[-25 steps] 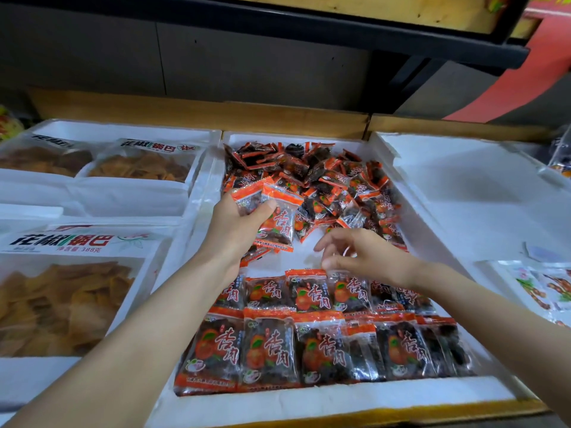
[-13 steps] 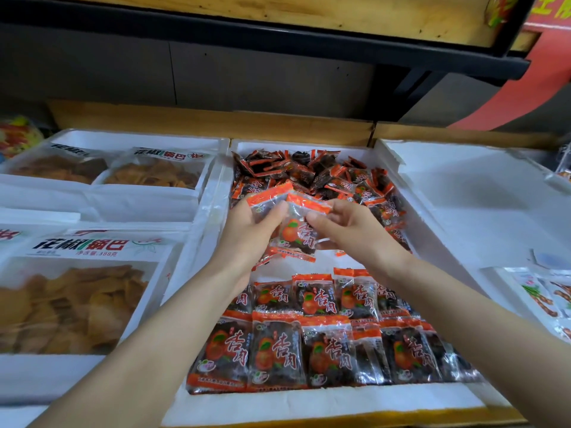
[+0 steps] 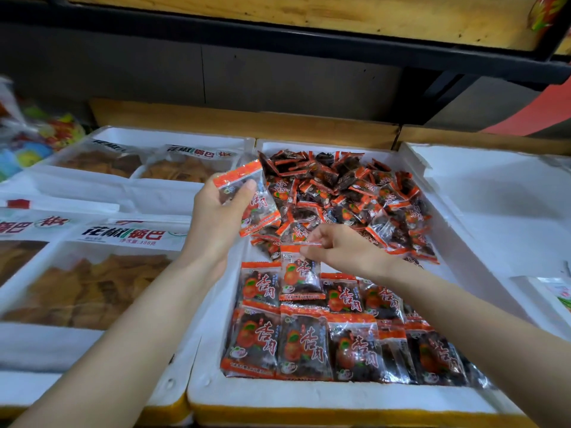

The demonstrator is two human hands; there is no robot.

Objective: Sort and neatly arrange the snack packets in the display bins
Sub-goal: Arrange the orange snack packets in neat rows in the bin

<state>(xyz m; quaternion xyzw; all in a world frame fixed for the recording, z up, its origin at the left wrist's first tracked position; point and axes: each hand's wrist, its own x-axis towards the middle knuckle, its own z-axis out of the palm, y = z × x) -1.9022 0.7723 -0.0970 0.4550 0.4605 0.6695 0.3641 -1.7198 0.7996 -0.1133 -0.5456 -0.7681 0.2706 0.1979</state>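
Above the near rows point(image 3: 309, 341) of the bin point(image 3: 309, 398), the right hand point(image 3: 336, 251) pinches a packet point(image 3: 301, 279) by its top seal, long axis toward the bin's near wall, while the left hand point(image 3: 216, 220) grips spare packets point(image 3: 256, 202) by the bin's left wall.

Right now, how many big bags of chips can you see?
4, all on the left: back-left bag, back-right bag, front bag, left-edge bag. Others may hide underneath.
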